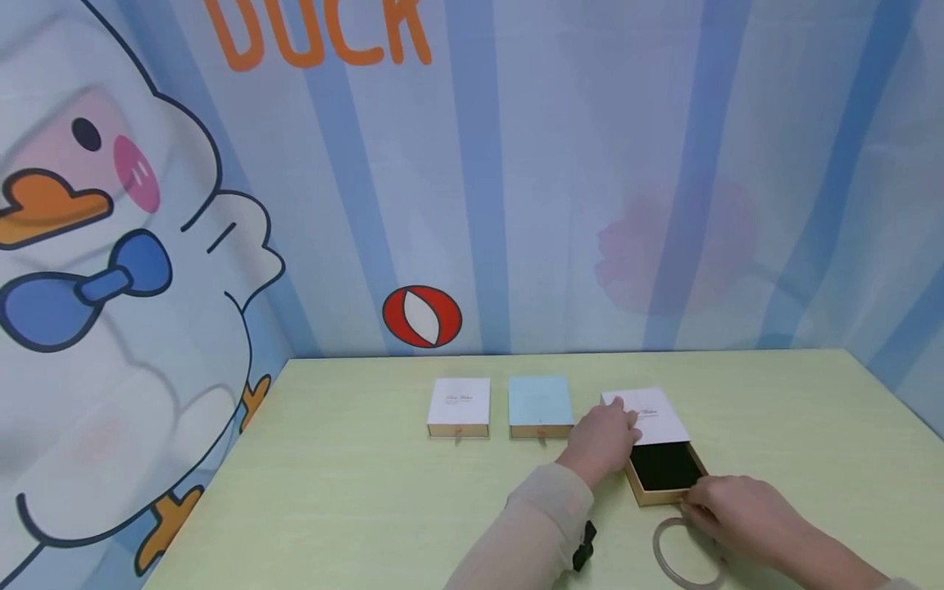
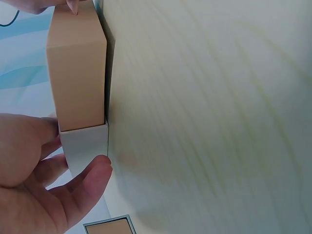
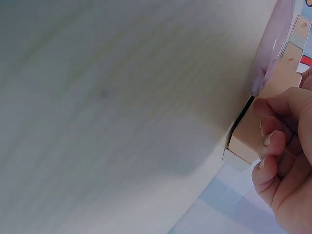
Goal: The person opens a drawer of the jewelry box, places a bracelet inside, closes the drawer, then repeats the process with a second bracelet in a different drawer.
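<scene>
A white slide-out gift box [image 1: 656,418] sits at the right of the table, its tan drawer [image 1: 656,496] pulled partway out of the sleeve. Black lining [image 1: 667,467] covers the inside of the drawer. My left hand [image 1: 603,438] holds the white sleeve at its left side; thumb and fingers lie around it in the left wrist view. With curled fingers, my right hand [image 1: 741,512] pinches the drawer's front right corner. Just in front of the drawer lies a pale pinkish bangle [image 1: 667,561], partly covered by the right hand; the right wrist view shows the bangle [image 3: 273,44] beside the drawer.
Left of the open box stand a light blue box [image 1: 541,401] and another white box [image 1: 459,403], both closed, with small pull tabs in front. A black item [image 1: 584,547] shows beside the left sleeve. A duck-printed curtain [image 1: 553,164] hangs behind the table [image 1: 332,492].
</scene>
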`<state>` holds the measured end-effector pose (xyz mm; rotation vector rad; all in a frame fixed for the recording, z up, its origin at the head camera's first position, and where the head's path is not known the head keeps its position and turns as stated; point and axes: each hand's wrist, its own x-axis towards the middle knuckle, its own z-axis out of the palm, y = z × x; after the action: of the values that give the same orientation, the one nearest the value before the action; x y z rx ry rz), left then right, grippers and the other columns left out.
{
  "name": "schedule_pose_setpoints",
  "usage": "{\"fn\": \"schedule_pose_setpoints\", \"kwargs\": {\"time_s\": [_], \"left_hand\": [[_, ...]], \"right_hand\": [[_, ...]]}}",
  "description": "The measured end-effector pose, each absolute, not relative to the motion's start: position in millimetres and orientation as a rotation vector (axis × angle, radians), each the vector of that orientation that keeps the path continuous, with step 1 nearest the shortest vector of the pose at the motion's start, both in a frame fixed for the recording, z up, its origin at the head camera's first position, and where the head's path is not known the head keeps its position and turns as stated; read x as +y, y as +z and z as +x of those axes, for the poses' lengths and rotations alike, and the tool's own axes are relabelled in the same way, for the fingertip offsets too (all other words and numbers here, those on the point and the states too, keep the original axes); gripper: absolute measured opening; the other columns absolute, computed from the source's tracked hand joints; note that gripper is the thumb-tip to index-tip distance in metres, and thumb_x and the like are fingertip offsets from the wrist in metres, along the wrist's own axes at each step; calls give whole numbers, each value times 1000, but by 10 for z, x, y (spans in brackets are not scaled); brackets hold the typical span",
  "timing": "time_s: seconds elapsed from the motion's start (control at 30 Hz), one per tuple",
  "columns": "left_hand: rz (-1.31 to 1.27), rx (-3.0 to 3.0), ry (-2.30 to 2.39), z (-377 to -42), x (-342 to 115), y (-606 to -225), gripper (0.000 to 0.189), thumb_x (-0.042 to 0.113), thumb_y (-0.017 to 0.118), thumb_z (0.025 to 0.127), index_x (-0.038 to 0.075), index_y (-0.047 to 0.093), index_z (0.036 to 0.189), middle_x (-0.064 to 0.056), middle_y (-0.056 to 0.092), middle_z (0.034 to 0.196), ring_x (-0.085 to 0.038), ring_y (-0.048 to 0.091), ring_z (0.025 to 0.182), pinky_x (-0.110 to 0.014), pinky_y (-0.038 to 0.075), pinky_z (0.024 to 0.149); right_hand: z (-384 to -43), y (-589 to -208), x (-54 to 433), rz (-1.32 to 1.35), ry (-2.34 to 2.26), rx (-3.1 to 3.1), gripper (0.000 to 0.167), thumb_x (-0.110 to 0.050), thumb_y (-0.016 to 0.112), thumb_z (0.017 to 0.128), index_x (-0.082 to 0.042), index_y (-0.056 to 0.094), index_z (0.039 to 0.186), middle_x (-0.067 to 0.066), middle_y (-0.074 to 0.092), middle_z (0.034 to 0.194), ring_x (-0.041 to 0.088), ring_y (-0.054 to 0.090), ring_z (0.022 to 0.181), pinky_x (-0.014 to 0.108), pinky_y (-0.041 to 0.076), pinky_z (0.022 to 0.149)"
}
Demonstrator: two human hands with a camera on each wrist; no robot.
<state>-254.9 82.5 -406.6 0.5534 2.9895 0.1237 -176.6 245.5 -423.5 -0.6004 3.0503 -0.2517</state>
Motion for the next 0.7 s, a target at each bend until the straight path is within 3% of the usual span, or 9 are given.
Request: {"fn": "schedule_pose_setpoints", "kwargs": {"time_s": [0.37,0.7], "left_hand": [[523,2987,148,-2541,830,-4077,37,39,45,99,36,50,136,12,51,130,-8,49,78,-17,41,61],[548,2997,117,-2553,835,-4093,36,38,45,99,36,51,135,11,52,127,-7,48,77,-17,42,62]], "right_hand": [[-1738,-4223,2453,-518,-278,3043,4,-25,74,80,-21,72,79,-16,59,64,3,41,56,21,37,51],[-1748,-4231,2476,-474,-309,2977,10,-31,76,76,-25,70,73,-16,57,64,2,42,57,20,37,52]]}}
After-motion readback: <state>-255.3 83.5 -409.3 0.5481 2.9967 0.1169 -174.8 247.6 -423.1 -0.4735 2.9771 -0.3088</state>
